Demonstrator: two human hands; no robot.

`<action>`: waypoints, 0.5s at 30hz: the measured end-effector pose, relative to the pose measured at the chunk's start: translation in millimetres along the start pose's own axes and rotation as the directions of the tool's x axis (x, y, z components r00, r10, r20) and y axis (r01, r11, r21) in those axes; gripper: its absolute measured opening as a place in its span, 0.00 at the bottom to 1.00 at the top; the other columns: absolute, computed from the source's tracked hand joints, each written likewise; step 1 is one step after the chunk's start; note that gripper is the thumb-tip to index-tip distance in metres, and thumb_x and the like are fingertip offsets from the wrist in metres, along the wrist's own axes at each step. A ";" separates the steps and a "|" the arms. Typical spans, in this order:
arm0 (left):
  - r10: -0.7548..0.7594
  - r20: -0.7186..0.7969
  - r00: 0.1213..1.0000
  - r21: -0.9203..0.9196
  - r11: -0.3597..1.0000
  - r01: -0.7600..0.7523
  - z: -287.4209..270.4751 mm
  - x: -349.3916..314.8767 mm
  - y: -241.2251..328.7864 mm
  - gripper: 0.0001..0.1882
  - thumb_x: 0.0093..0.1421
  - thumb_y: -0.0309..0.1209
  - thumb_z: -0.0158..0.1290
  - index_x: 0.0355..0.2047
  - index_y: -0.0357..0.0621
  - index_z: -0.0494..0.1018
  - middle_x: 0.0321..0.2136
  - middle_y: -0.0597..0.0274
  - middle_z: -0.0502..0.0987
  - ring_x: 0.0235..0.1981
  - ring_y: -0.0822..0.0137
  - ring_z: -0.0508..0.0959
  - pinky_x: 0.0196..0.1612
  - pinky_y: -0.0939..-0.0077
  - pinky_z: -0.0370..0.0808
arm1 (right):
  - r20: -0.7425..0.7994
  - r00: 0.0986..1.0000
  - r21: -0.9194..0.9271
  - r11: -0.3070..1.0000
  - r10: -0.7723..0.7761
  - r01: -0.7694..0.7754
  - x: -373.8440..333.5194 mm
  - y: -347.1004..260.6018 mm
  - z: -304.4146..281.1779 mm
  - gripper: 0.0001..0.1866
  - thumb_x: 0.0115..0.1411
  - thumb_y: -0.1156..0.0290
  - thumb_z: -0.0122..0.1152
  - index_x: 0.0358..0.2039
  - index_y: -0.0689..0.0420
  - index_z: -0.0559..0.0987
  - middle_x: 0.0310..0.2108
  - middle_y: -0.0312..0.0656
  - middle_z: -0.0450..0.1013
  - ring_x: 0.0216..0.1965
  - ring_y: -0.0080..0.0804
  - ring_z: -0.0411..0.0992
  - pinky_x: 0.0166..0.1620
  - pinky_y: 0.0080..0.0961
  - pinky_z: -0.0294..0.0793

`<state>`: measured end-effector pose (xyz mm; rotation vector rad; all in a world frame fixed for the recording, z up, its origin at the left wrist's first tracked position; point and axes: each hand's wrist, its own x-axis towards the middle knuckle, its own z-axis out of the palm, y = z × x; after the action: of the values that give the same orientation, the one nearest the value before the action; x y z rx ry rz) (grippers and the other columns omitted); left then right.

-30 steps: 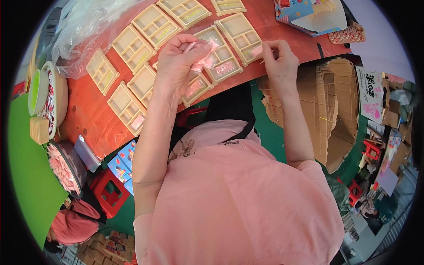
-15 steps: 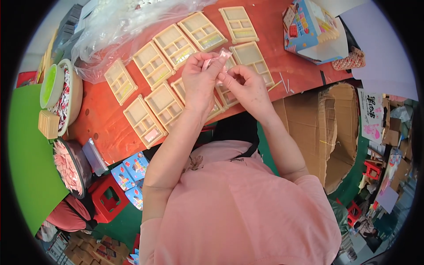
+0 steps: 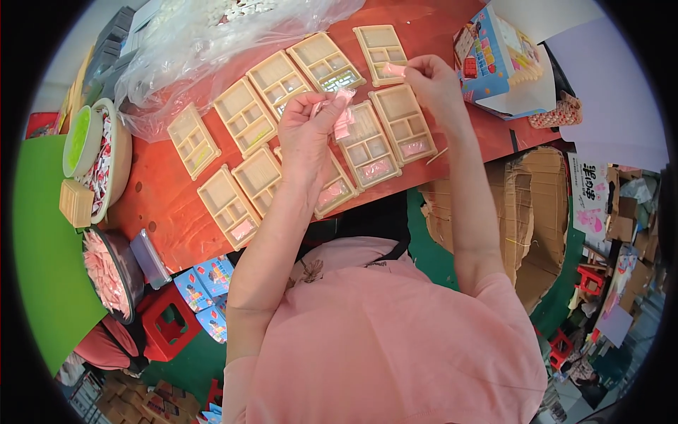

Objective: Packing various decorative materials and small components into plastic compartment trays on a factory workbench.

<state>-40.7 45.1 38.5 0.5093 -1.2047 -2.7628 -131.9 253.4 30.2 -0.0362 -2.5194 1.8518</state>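
Several small pink packets (image 3: 343, 127) are pinched in my closed left hand (image 3: 304, 134), above the middle of the cream compartment trays. My right hand (image 3: 436, 85) is at the far right, its fingers closed on a single pink packet (image 3: 394, 70). That packet hangs over the lower compartments of the far right tray (image 3: 377, 41). Pink packets lie in the bottom compartments of nearer trays, such as the right-hand one (image 3: 390, 106) and its neighbour (image 3: 359, 121). Yellow-green pieces show in several farther trays. My left hand and forearm partly cover the middle trays.
A clear plastic bag (image 3: 191, 67) spreads over the back of the red table (image 3: 152, 212). A blue printed box (image 3: 487, 60) stands at the far right. On the left are a tub of wrapped packets (image 3: 119, 155) and a bowl of pink packets (image 3: 106, 272). A cardboard box (image 3: 519, 205) stands off the right edge.
My hands have parted. The right one has moved right and away from me with one pink packet, while the left keeps the others. The whole view has shifted slightly.
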 end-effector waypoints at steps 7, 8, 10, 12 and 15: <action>-0.029 -0.013 0.999 0.026 0.999 0.030 -11.3 4.8 1.8 0.11 0.59 0.16 0.62 0.36 0.43 0.73 0.34 0.61 0.81 0.34 0.73 0.81 0.37 0.83 0.77 | 0.125 0.954 -0.424 0.855 -0.272 0.299 26.8 28.3 -0.8 0.13 0.60 0.67 0.66 0.39 0.64 0.81 0.34 0.37 0.78 0.37 0.24 0.76 0.40 0.23 0.75; -0.037 -0.009 0.999 0.033 0.999 0.037 -13.5 4.5 1.8 0.10 0.59 0.16 0.62 0.37 0.42 0.73 0.34 0.60 0.82 0.34 0.73 0.81 0.38 0.83 0.78 | 0.078 0.936 -0.530 0.782 -0.342 0.330 14.4 15.8 5.2 0.13 0.61 0.66 0.66 0.39 0.64 0.81 0.34 0.38 0.78 0.38 0.25 0.77 0.41 0.23 0.75; -0.027 0.008 1.000 0.038 0.999 0.026 -11.1 4.6 2.5 0.10 0.59 0.16 0.61 0.37 0.41 0.73 0.35 0.59 0.82 0.34 0.72 0.81 0.39 0.83 0.78 | 0.082 0.948 -0.348 0.883 -0.307 0.316 -7.5 -11.9 18.1 0.14 0.62 0.65 0.66 0.41 0.63 0.82 0.35 0.38 0.79 0.40 0.26 0.77 0.42 0.23 0.75; -0.033 0.034 0.999 0.047 0.998 0.032 -10.1 4.2 3.2 0.10 0.59 0.16 0.61 0.38 0.39 0.73 0.36 0.57 0.82 0.36 0.71 0.82 0.41 0.81 0.79 | 0.364 0.923 0.100 0.990 -0.128 0.098 -22.8 -31.7 30.6 0.15 0.63 0.65 0.66 0.44 0.63 0.82 0.34 0.37 0.78 0.39 0.23 0.75 0.42 0.21 0.74; -0.005 0.061 0.998 0.128 0.992 -0.003 -15.2 5.8 -0.4 0.10 0.60 0.18 0.62 0.38 0.43 0.74 0.36 0.58 0.83 0.38 0.72 0.82 0.39 0.83 0.78 | 0.475 0.859 0.049 0.980 -0.191 0.191 -30.9 -33.9 44.4 0.12 0.63 0.67 0.65 0.40 0.64 0.82 0.32 0.34 0.78 0.35 0.19 0.73 0.42 0.20 0.72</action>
<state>-41.1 33.6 27.1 0.4388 -1.4031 -2.7334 -102.4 200.1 49.4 0.7381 -2.6808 1.9715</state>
